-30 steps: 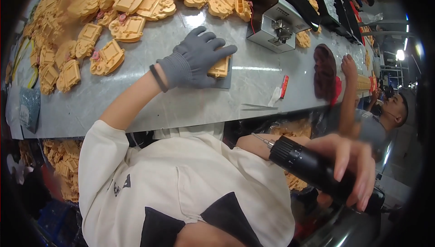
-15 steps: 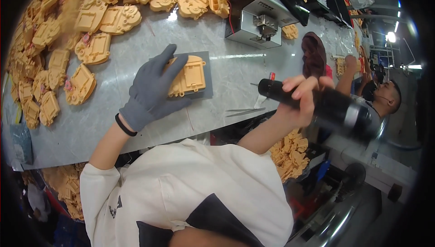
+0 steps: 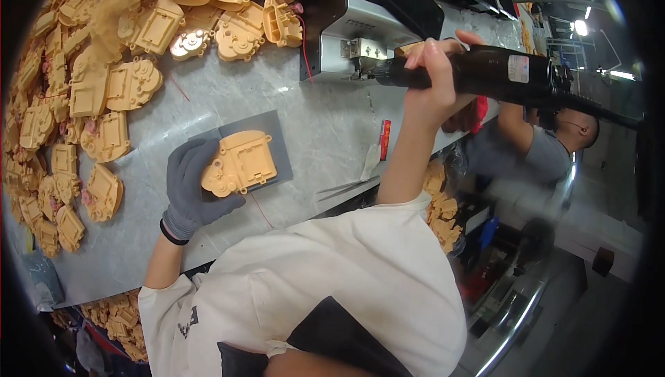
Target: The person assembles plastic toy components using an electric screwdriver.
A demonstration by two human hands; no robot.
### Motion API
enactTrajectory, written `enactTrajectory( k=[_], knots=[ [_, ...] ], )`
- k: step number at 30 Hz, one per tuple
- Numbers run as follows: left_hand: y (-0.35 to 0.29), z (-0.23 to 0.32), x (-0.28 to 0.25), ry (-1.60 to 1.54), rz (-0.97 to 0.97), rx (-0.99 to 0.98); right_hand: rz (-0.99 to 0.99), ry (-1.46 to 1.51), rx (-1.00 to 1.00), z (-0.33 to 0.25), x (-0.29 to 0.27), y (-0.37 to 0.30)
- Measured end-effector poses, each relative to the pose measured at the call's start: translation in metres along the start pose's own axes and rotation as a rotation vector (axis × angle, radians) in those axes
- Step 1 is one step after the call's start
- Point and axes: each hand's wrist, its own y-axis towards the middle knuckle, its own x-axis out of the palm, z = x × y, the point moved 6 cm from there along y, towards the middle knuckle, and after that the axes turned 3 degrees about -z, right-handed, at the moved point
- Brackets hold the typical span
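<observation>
Near the middle of the frame, a yellow plastic part [image 3: 242,162] lies on a dark grey pad [image 3: 285,155], with the pad's upper and right edges showing past it. The gloved left hand [image 3: 197,183] grasps the part from its left side, fingers above and thumb along the lower edge. Bare surface [image 3: 318,128] opens to the right of the pad, and a strip also runs between it and the heap of yellow parts [image 3: 107,93] at upper left. The surface's near edge slants from lower left up toward tweezers [image 3: 346,188] and a small red tube [image 3: 384,140]. Room is tighter at upper right, where the right hand's [image 3: 440,72] fingers are wrapped around a black power screwdriver [image 3: 488,76], its nose at the front of a metal box [image 3: 343,27] (whether they touch, I cannot tell). A pale sticker [image 3: 518,69] on the screwdriver and the faint lettering on the box are too small to read
</observation>
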Motion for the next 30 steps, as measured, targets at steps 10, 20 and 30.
enactTrajectory(
  k=[10, 20, 30],
  knots=[
    [0.009, 0.003, 0.011, -0.028, 0.065, -0.009, 0.055, 0.105, -0.073, -0.013, -0.001, 0.001],
    [0.016, -0.001, 0.016, 0.025, 0.150, -0.113, 0.034, 0.189, -0.106, -0.028, -0.030, 0.019],
    [0.010, -0.005, 0.014, 0.055, 0.113, -0.145, -0.054, 0.280, -0.152, -0.062, -0.040, -0.031]
  ],
)
